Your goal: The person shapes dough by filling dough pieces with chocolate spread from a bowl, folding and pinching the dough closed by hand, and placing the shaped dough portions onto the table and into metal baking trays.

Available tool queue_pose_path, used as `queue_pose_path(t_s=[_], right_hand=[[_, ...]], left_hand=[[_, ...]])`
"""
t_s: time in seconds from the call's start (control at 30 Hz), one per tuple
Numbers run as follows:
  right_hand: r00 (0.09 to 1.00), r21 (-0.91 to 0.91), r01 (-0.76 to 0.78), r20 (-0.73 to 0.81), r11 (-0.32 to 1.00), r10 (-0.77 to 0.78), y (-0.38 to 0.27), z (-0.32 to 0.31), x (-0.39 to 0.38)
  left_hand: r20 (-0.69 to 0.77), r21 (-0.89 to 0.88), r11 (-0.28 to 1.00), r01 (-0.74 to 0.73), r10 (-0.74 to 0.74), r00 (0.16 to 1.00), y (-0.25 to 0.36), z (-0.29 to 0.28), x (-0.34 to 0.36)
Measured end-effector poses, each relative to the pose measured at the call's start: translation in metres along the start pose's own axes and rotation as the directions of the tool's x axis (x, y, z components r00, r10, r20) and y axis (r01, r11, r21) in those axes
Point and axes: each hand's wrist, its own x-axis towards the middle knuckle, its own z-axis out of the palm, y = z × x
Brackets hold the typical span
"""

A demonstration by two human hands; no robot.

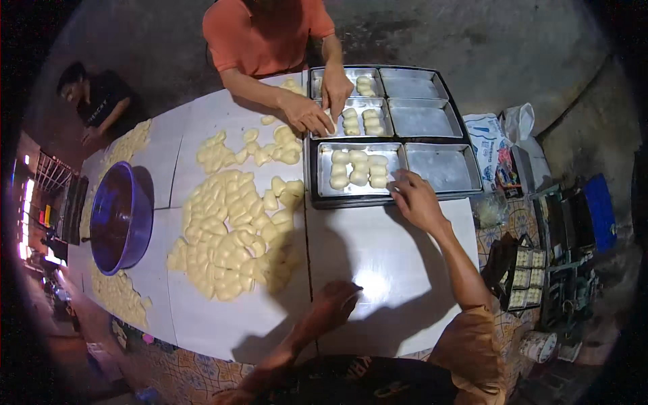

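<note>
Our right hand [420,204] is at the near rim of the closest left pan [395,150], its fingers [406,177] bent and spread apart; whether they press on that rim or grip it, we cannot tell. The three rows of dough [359,170] in this pan lie just to the left of those fingertips, the rightmost row closest to them, with a small gap between. Beside it, the right pan [442,169] in the same dark frame shows its bare metal bottom.

Our left hand [332,305] is over the white surface [432,263], low and in shadow. Its fingers look partly curled, but we cannot tell whether they hold anything. The large patch of loose dough [223,233] lies on the surface to the left of this hand, well apart from our right fingers.

Across from us, a co-worker in an orange shirt [270,40] has both hands [305,113] at a piece of dough [329,121] by the middle left pan [379,108]. A purple bowl [144,226] stands farther left among more dough.
</note>
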Motion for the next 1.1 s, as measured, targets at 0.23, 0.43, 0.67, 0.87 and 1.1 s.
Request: queue_pose_path(t_s=[0.23, 0.43, 0.67, 0.87, 1.1], right_hand=[[0.925, 0.428, -0.224, -0.189, 0.876, 0.329, -0.013, 0.009, -0.066], [0.975, 0.463, -0.069, -0.158, 0.884, 0.159, -0.02, 0.015, -0.012], [0.96, 0.071, 0.057, 0.27, 0.996, -0.075, 0.018, 0.032, 0.087], [0.95, -0.069, 0.12, 0.296, 0.99, -0.094, 0.038, 0.024, 0.08], [0.95, -0.074, 0.262, 0.197, 0.962, -0.243, -0.017, 0.027, 0.101]], left_hand=[[-0.164, -0.023, 0.913, 0.407, -0.405, 0.899, -0.029, -0.042, -0.159], [-0.69, -0.057, 0.788, 0.613, -0.475, 0.546, -0.027, -0.066, -0.211], [-0.8, 0.066, 0.794, 0.605, -0.32, 0.508, -0.059, -0.053, -0.25], [-0.766, -0.128, 0.847, 0.516, -0.415, 0.491, -0.07, -0.041, -0.263], [-0.723, 0.321, 0.647, 0.692, -0.304, 0.62, -0.06, -0.059, -0.246]])
